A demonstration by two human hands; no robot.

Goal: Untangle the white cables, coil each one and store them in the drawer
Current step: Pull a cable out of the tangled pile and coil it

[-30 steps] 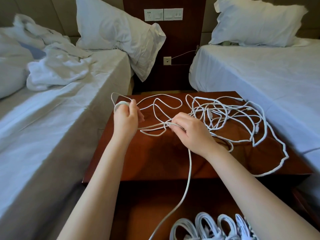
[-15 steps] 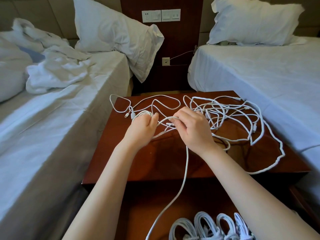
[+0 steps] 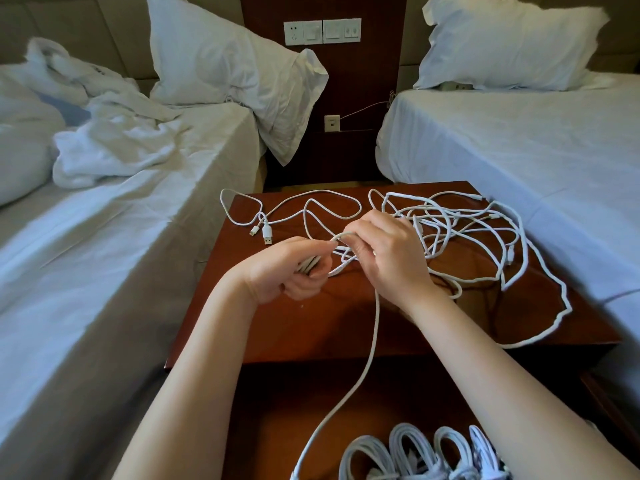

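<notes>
White cable loops [image 3: 307,265] are gripped in the left hand [image 3: 277,271], now brought in from the desk's [image 3: 311,327] left edge to the right hand [image 3: 391,261], by which the next turn is pinched. Coiling is advanced; the tangle [image 3: 450,220] is left on the desk's right.

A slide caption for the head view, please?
Left hand and right hand grip a thin white cable over a brown wooden nightstand, beside tangled white cables.

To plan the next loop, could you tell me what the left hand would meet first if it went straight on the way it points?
Pointing rightward, the left hand would meet the right hand first, which pinches the same white cable just ahead; the gap looks small, though depth is unclear.
</notes>
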